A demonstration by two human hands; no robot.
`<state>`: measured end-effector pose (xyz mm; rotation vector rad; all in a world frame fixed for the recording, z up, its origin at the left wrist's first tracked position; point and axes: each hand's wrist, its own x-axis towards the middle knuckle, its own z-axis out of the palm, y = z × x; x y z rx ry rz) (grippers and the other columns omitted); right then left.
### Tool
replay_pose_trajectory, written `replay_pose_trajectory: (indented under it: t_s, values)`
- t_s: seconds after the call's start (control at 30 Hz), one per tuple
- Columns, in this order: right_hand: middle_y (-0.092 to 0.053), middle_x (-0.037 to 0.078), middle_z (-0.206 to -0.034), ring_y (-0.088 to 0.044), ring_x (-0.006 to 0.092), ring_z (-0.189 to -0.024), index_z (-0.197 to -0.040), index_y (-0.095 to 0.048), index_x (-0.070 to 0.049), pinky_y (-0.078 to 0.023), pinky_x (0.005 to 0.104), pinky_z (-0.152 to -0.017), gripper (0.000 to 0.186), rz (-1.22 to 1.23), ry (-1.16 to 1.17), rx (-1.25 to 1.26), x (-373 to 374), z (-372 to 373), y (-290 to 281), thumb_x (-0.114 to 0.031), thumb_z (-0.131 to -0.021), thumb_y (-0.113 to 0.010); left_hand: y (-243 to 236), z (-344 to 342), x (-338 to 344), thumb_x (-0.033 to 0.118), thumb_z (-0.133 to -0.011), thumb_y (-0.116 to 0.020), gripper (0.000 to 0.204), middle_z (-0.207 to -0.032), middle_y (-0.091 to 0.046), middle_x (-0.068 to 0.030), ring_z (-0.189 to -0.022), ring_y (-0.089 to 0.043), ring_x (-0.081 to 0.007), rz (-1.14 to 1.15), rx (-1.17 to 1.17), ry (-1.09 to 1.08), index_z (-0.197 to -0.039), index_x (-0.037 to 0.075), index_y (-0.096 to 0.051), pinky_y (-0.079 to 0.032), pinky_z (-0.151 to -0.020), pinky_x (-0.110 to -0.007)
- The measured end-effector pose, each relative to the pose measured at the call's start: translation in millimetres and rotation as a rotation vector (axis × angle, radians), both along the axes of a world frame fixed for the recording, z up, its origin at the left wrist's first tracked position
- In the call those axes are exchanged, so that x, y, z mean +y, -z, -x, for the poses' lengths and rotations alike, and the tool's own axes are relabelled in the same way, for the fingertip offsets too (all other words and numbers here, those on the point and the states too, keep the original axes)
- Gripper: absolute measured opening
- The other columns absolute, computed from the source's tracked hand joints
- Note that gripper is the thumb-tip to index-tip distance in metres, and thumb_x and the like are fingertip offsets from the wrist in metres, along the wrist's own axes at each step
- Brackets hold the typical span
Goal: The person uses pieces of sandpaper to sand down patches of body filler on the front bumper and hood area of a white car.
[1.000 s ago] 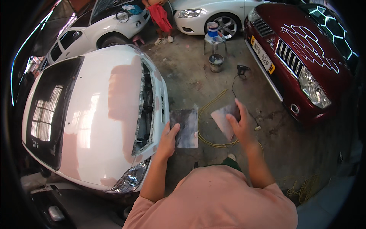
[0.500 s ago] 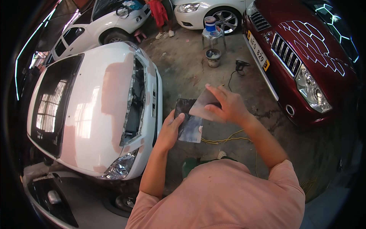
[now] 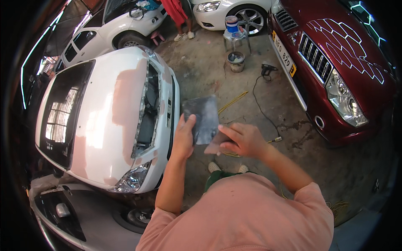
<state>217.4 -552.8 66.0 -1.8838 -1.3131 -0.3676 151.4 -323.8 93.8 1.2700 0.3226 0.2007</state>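
My left hand (image 3: pixel 184 136) grips a dark, smudged flat rectangular board (image 3: pixel 200 117), thumb on its face, held in front of me above the floor. Closed on a flat, pinkish wedge-shaped blade (image 3: pixel 213 147), my right hand (image 3: pixel 245 142) is at the board's lower right corner; whether the two touch is unclear. Left of both hands stands a white car (image 3: pixel 96 117) with pinkish patches on the hood and a gap at its front.
A dark red SUV (image 3: pixel 339 50) stands right. Ahead are a stool (image 3: pixel 236 39) with containers, a bucket (image 3: pixel 235 62), a corded tool (image 3: pixel 267 71), yellow cords (image 3: pixel 232 102) and a person in red (image 3: pixel 171 12) among white cars. A grey car (image 3: pixel 88 211) sits lower left.
The board has moved upward and its top edge has tilted. My right hand has swept over it from the right, then come down to its lower right corner.
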Motion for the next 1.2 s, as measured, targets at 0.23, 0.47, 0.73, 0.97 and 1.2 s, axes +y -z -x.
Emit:
replay_pose_trajectory:
  t_s: [0.23, 0.47, 0.73, 0.97, 1.2]
  values:
    - [-0.063, 0.010, -0.120, -0.064, 0.0228, -0.105, -0.146, -0.042, -0.003, -0.051, 0.0364, -0.093, 0.057, -0.636, 0.183, 0.976, -17.6, 8.7, 43.8, -0.016, -0.096, -0.067, -9.2, -10.8, 18.7, 0.013, -0.104, -0.051, 0.045, -0.141, -0.053, -0.0103, -0.129, -0.053, -0.0235, 0.150, -0.209, -0.094, -0.147, 0.004, -0.040, -0.038, -0.114, -0.042]
    - [-0.058, 0.009, -0.127, -0.058, 0.0139, -0.113, -0.144, -0.040, 0.000, -0.049, 0.0308, -0.097, 0.047, -0.723, -0.192, 1.863, 5.4, 19.1, 33.4, -0.009, -0.102, -0.057, 13.2, -26.2, 40.2, 0.005, -0.093, -0.043, 0.032, -0.119, -0.060, -0.0113, -0.115, -0.060, -0.0272, 0.218, -0.289, -0.272, -0.124, 0.005, -0.048, -0.047, -0.104, -0.048]
    - [-0.057, 0.014, -0.130, -0.056, 0.0176, -0.119, -0.148, -0.035, 0.004, -0.046, 0.0324, -0.102, 0.061, -0.471, -0.208, 1.771, 47.2, 51.2, 31.4, -0.012, -0.097, -0.065, 39.3, -31.9, 50.3, 0.024, -0.101, -0.049, 0.019, -0.072, -0.043, -0.0026, -0.067, -0.046, -0.0164, 0.711, -0.539, 0.133, -0.103, 0.005, -0.053, -0.041, -0.060, -0.028]
    - [-0.053, 0.021, -0.139, -0.053, 0.0225, -0.126, -0.150, -0.032, 0.005, -0.042, 0.0335, -0.106, 0.071, -0.435, -0.174, 1.605, 55.1, 44.1, 35.0, -0.015, -0.094, -0.070, 38.5, -28.5, 53.5, 0.023, -0.101, -0.049, 0.020, -0.072, -0.044, -0.0038, -0.066, -0.046, -0.0176, 0.648, -0.612, 0.194, -0.105, 0.003, -0.050, -0.042, -0.060, -0.029]
    - [-0.047, 0.023, -0.146, -0.047, 0.0254, -0.135, -0.150, -0.034, 0.006, -0.038, 0.0355, -0.111, 0.072, -0.375, -0.192, 1.576, 56.1, 60.0, 40.5, -0.020, -0.094, -0.071, 29.9, -24.0, 40.5, 0.030, -0.103, -0.049, 0.025, -0.069, -0.046, -0.0066, -0.061, -0.047, -0.0196, 0.406, -0.702, 0.022, -0.098, 0.006, -0.049, -0.039, -0.054, -0.031]
